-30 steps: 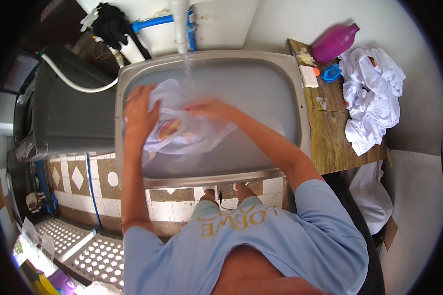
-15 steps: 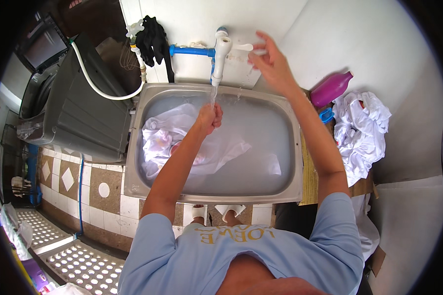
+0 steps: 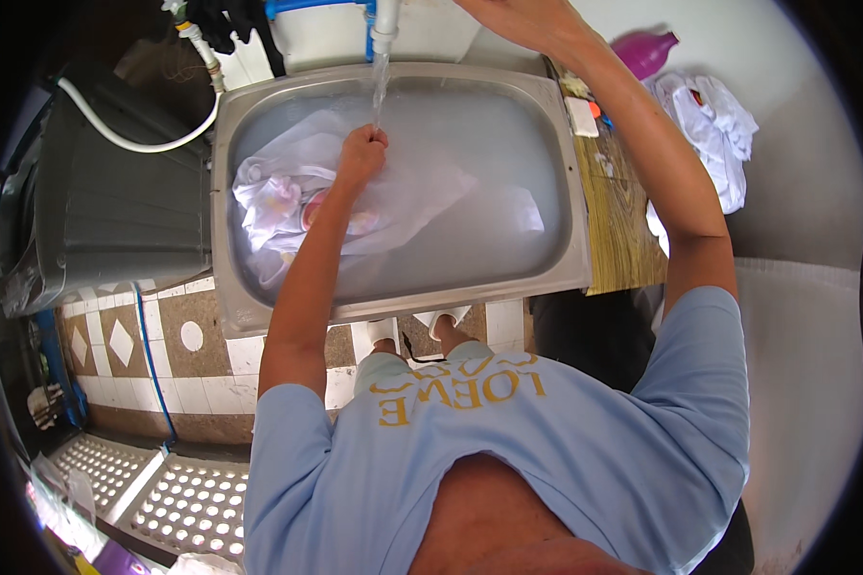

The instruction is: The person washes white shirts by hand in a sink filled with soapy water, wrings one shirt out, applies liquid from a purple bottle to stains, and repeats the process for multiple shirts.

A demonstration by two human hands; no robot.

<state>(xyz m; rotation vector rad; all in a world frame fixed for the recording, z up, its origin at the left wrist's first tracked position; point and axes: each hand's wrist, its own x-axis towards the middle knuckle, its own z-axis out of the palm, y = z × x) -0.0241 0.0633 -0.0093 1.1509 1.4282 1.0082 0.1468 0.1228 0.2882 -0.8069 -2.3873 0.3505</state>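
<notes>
1. We see gold lettering (image 3: 460, 391) across the chest of the light blue shirt (image 3: 547, 455), upside down from where we look.
2. We find a reddish printed patch (image 3: 311, 211) on the wet white cloth (image 3: 268, 199), partly behind the left forearm; we cannot read any words on it.
3. That cloth lies in the left half of the steel sink (image 3: 573, 206), bunched at the left and spread thinly toward the middle, in cloudy water.
4. We see the left hand (image 3: 362, 156) over the cloth, under the stream (image 3: 381, 86) from the white tap (image 3: 384, 31), its fingers curled together; whether they pinch any cloth, we cannot tell.
5. The right hand (image 3: 520, 17) is raised to the upper edge and cut off there, so we cannot tell its grip.
6. To the right we have a wood-grained counter (image 3: 609, 244) with a small white block (image 3: 581, 117), a purple bottle (image 3: 644, 56) and a pile of white clothes (image 3: 729, 153).
7. To the left we see a dark grey machine (image 3: 134, 216) and a white hose (image 3: 144, 149).
8. Below, we see brown and white floor tiles (image 3: 201, 398) and perforated panels (image 3: 192, 494).
</notes>
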